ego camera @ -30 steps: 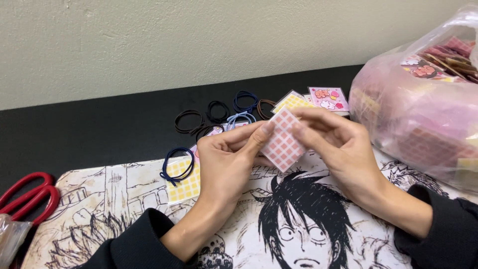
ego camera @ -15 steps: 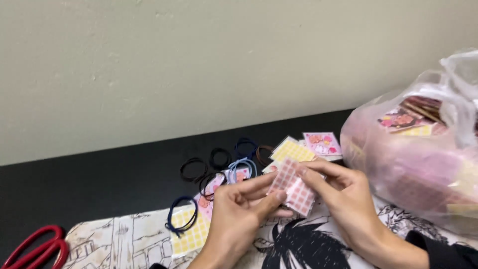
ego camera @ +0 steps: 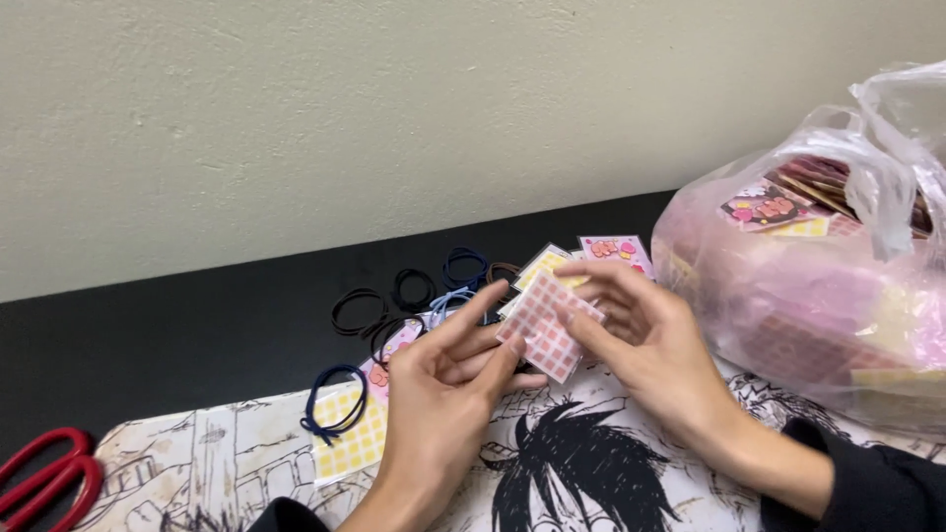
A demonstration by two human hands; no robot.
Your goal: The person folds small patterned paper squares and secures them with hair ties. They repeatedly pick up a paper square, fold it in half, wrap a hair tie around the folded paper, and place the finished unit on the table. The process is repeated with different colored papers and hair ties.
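In the head view, the left hand (ego camera: 443,384) and the right hand (ego camera: 645,350) met above the printed cartoon mat (ego camera: 591,473), both pinching one small pink checked card (ego camera: 545,330): left fingers closed on its lower left edge, right fingertips on its upper right corner. The card was held tilted, clear of the mat. It looked thin, light and slightly flexible, apparently sleeved in slick clear film, so it would probably bend or slip under a loose grip; holding it by opposite edges seemed the safest hold. Left of the card, a dark blue hair tie (ego camera: 333,402) lay on a yellow checked card (ego camera: 350,443) on the mat. Behind the card, black hair ties (ego camera: 360,310) were scattered on the dark tabletop (ego camera: 148,355), and another pink illustrated card (ego camera: 616,251) lay just beyond. Right of the card sat a pink plastic bag (ego camera: 818,296) stuffed with more cards. Far left of it, red scissor handles (ego camera: 44,483) showed at the mat's edge.
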